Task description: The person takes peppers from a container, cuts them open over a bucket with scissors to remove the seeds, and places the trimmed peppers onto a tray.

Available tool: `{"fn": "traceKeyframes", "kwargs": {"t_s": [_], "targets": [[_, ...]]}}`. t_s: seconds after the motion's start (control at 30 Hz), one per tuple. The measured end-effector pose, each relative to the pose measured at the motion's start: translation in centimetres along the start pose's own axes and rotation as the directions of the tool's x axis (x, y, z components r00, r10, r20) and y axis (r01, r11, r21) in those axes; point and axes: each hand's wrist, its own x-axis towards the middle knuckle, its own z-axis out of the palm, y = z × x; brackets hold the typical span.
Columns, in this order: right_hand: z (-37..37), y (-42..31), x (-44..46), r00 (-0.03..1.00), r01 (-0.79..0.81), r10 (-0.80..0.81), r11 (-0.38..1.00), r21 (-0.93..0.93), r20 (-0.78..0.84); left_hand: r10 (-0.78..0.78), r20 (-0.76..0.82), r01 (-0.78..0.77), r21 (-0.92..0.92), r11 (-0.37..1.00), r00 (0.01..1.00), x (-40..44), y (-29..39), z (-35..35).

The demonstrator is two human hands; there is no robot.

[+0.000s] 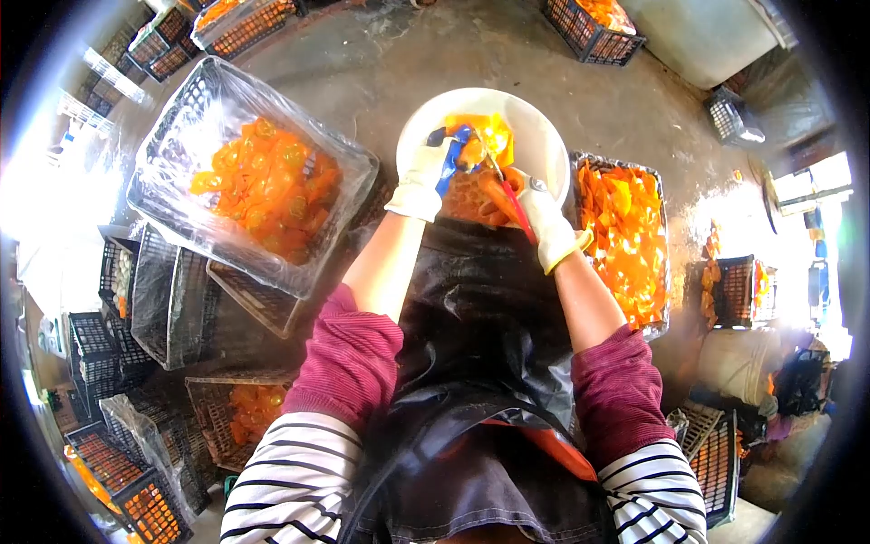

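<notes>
A white round basin point(419, 122) stands in front of me with orange pieces point(467, 192) inside. Over its left part, my gloved left hand point(424, 177) is closed on a blue-handled tool point(449, 163), whose far end is unclear among the orange pieces. My gloved right hand point(542, 216) is closed around a red-handled tool point(520, 210) over the basin's right side. The red tool's thin metal end points toward a bright yellow-orange piece point(489, 136) near the left fingers. Part of each hand's fingers is hidden by the gloves and tools.
A plastic-lined crate point(340, 240) with orange pieces lies tilted at the left. Another full crate point(666, 227) stands right of the basin. Stacked dark crates point(163, 290) are at lower left, a crate point(598, 45) at the top, and a pale tub point(698, 36) at upper right.
</notes>
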Motion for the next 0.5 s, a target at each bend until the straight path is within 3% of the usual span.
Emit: {"fn": "traceKeyframes", "kwargs": {"t_s": [0.03,0.13,0.2,0.23,0.3,0.33,0.37,0.43,0.5], "targets": [[-0.1,0.2,0.1,1.0,0.004,-0.004,0.999,0.047,-0.012,-0.043,0.02,0.044,-0.069,0.997,0.999,0.0,0.2,0.1],[-0.1,0.2,-0.3,0.958,0.225,-0.274,0.898,-0.377,-0.082,-0.141,0.107,0.165,-0.268,0.949,0.984,-0.3,0.7,0.7],[0.5,-0.6,-1.1,0.971,0.143,-0.195,0.939,-0.314,-0.141,-0.169,0.183,0.23,-0.391,0.891,0.968,-0.4,0.2,0.7],[0.8,-0.9,-1.3,0.974,0.101,-0.153,0.954,-0.281,-0.168,-0.169,0.178,0.221,-0.329,0.918,0.969,-0.3,0.0,0.4],[-1.8,3.4,2.3,0.975,0.188,-0.203,0.971,-0.15,-0.089,-0.155,0.219,0.218,-0.299,0.929,0.963,-0.2,0.1,0.1],[-2.4,4.2,2.8,0.967,0.224,-0.242,0.956,-0.188,-0.082,-0.15,0.241,0.217,-0.284,0.934,0.959,-0.2,0.2,0.1],[-2.8,4.9,3.2,0.957,0.259,-0.282,0.939,-0.225,-0.075,-0.131,0.191,0.16,-0.141,0.977,0.973,-0.2,0.1,0.1],[-2.4,3.7,2.3,0.913,0.3,-0.401,0.79,-0.535,-0.081,-0.062,0.102,0.045,0.162,0.986,0.993,0.0,0.5,0.0],[-1.3,1.4,0.6,0.854,0.251,-0.518,0.483,-0.839,-0.042,-0.017,0.127,-0.026,0.326,0.945,0.992,-0.3,0.8,0.1]]}}
